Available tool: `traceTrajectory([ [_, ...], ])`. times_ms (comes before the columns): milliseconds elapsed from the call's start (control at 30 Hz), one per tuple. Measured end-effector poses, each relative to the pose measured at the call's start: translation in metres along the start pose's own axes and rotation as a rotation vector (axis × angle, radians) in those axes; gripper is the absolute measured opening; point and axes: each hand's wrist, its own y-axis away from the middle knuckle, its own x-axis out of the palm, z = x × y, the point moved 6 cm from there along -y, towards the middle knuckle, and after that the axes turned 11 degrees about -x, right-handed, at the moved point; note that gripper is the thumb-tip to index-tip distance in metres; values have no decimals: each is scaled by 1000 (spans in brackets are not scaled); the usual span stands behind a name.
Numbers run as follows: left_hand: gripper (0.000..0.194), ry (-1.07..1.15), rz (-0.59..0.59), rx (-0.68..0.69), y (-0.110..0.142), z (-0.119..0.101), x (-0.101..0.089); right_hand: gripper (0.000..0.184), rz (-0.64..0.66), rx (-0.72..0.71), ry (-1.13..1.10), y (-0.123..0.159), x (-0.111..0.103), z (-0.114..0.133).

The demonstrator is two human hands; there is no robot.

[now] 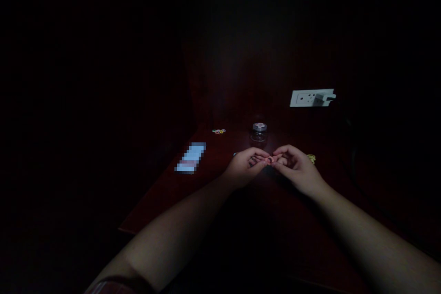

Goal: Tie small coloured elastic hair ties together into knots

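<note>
Over the dark red table (213,183), my left hand (245,165) and my right hand (296,167) meet fingertip to fingertip. Pinched between them is a small pink ring-shaped band (269,161) that looks like a hair tie; each hand grips one side. A bunch of yellow bands (311,158) shows partly behind my right hand. Just beyond the fingers stands a clear jar (258,135) with its lid on. A bit of something blue (234,154) peeks out beside my left hand, mostly hidden.
Several small coloured bands (219,131) lie at the back left of the table. A pixelated, bright phone-shaped object (191,158) is near the left edge. On the back wall, a white socket panel (306,98) holds a plug (327,97) with a dark cable. The surroundings are very dark.
</note>
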Motion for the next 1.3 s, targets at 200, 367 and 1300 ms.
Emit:
traceTrajectory([
  [200, 21, -8, -11, 4, -2, 5, 0, 25, 21, -20, 58, 1, -2, -5],
  [367, 20, -6, -6, 12, -2, 6, 0, 30, 17, 41, 66, 0, -4, -8],
  [1300, 19, -169, -66, 8, -2, 4, -6, 21, 5, -44, 230, -1, -8, -3],
])
